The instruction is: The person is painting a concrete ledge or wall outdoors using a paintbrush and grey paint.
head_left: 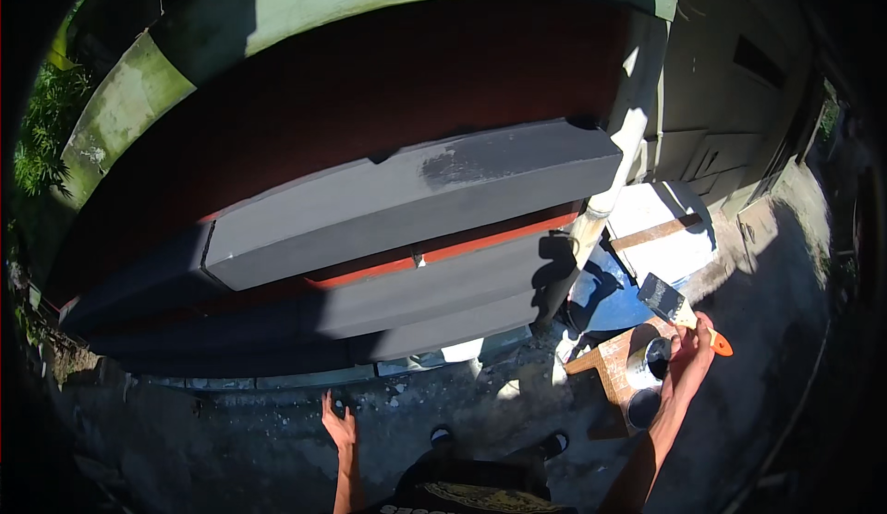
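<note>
My right hand (691,361) is closed around the handle of a paintbrush (682,314). Dark grey paint coats its wide bristles, which point up and to the left, and an orange handle end sticks out past my fingers. Just below and left of that hand, a white can (639,369) of dark paint stands on a wooden stool (611,359), with a second dark round container (644,409) beside it. Low in front of the wall, my left hand (340,429) hangs with fingers apart and holds nothing. A long grey ledge (416,200) ahead bears a darker patch on its top.
Behind the ledge is a dark red wall (443,70) under a pale green curved band (370,1). A whitish pipe (605,195) rises at the ledge's right end. Beyond it lie a blue object (614,306) and a white panel (661,227). Concrete floor (259,440) surrounds my feet.
</note>
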Motion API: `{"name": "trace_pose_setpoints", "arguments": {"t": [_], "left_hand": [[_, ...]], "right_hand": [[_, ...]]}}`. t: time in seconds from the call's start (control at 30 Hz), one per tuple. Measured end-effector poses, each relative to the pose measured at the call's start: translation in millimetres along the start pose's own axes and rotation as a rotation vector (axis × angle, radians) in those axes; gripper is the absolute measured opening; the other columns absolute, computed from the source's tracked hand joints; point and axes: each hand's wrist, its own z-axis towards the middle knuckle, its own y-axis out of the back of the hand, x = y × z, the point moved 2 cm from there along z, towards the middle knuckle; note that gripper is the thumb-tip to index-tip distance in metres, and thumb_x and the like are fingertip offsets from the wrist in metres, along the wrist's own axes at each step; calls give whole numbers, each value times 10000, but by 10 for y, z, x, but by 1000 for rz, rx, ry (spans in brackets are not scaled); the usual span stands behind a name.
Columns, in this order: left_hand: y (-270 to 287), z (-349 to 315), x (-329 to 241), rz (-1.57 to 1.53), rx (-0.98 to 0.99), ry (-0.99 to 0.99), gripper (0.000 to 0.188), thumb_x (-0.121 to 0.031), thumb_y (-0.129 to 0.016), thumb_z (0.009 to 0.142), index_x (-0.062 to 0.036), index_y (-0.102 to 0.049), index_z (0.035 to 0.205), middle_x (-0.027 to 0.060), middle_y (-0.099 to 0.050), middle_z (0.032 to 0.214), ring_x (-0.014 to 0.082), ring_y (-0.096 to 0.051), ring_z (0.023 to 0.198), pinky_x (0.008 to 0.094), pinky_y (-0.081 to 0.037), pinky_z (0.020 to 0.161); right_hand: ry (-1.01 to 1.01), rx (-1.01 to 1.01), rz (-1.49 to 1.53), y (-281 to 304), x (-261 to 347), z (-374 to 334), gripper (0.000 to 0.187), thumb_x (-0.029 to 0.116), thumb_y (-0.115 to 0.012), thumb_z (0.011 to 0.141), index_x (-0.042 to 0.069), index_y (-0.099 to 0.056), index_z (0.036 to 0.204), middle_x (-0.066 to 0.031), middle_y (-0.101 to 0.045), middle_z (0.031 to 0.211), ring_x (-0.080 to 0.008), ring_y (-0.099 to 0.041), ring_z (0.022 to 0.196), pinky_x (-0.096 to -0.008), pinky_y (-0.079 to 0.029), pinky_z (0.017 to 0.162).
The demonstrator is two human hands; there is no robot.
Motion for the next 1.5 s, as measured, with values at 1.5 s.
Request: {"name": "trace_pose_setpoints", "arguments": {"t": [1.5], "left_hand": [[1690, 2345, -2441, -40, -310, -609, 762, -26, -623, 827, -82, -425, 1561, 167, -355, 1641, 413, -193, 1557, 575, -147, 1250]], "right_hand": [[248, 884, -528, -3941, 129, -548, 239, 224, -636, 943, -13, -664, 957, -60, -666, 790, -90, -638, 668, -229, -523, 532]]}}
